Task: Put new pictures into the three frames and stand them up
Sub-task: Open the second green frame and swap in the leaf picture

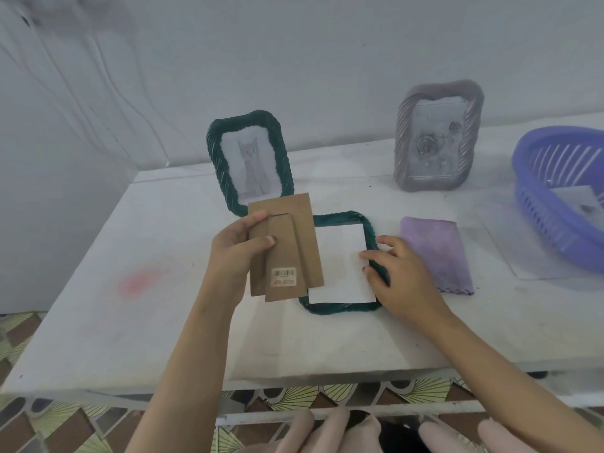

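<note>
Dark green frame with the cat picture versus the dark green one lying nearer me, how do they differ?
The dark green cat frame stands upright; the nearer dark green frame lies flat. The cat frame shows its picture; the nearer frame shows only white paper. Both have ribbed rims.

The backing board (pixel 285 246) is matt brown cardboard with a paper barcode sticker (pixel 283 276), and the sheet (pixel 340 266) in the ribbed dark green frame (pixel 376 256) is plain white paper. The folded cloth (pixel 438 253) looks soft and fuzzy, the basket (pixel 536 191) is smooth slotted plastic, and the desk (pixel 130 305) is dull, scuffed white.
</note>
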Demonstrator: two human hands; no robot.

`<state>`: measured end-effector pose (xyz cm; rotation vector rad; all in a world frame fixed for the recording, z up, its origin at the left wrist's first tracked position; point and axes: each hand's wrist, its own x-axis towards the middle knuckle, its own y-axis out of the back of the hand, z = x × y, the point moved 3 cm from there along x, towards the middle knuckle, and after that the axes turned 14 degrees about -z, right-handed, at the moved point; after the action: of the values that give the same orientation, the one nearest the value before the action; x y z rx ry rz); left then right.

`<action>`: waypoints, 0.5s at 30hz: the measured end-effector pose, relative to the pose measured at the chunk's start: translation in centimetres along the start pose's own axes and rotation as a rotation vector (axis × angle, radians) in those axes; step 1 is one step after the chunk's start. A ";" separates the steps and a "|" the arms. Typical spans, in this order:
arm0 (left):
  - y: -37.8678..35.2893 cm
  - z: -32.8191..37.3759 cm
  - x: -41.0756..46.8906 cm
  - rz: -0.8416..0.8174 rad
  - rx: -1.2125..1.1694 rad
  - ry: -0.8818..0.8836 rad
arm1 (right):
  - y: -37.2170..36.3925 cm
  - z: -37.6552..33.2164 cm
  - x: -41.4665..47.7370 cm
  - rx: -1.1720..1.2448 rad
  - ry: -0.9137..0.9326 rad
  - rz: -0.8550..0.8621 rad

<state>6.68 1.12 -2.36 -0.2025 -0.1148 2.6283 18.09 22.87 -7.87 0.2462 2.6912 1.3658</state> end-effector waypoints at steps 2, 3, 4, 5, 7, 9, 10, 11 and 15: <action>-0.6 -0.4 0.3 -0.017 -0.002 0.009 | 0.0 0.0 0.1 -0.013 0.005 -0.001; -0.8 -0.5 0.4 -0.032 -0.003 0.011 | 0.0 0.0 0.1 -0.020 0.007 0.001; -1.1 -0.7 0.6 -0.049 -0.001 0.011 | 0.0 0.0 0.1 -0.026 0.009 0.003; -1.4 -0.9 0.7 -0.065 0.004 0.012 | 0.1 0.0 0.2 -0.032 0.011 0.004; -1.9 -1.3 1.0 -0.092 0.018 0.023 | 0.0 -0.1 0.3 -0.043 0.019 -0.001; -2.3 -1.6 1.2 -0.112 0.038 0.037 | 0.0 0.0 0.4 -0.031 0.025 -0.010; -2.6 -1.7 1.3 -0.122 0.048 0.045 | 0.1 0.1 0.5 -0.003 0.027 -0.014; -2.8 -1.8 1.3 -0.132 0.056 0.052 | 0.2 0.3 0.5 0.041 0.030 -0.017; -3.8 -2.2 1.6 -0.170 0.086 0.073 | 1.1 0.4 1.0 0.253 0.026 0.013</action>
<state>7.41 5.30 -4.30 -0.2478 0.0055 2.4472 17.28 23.99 -7.21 0.2700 2.8865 1.0353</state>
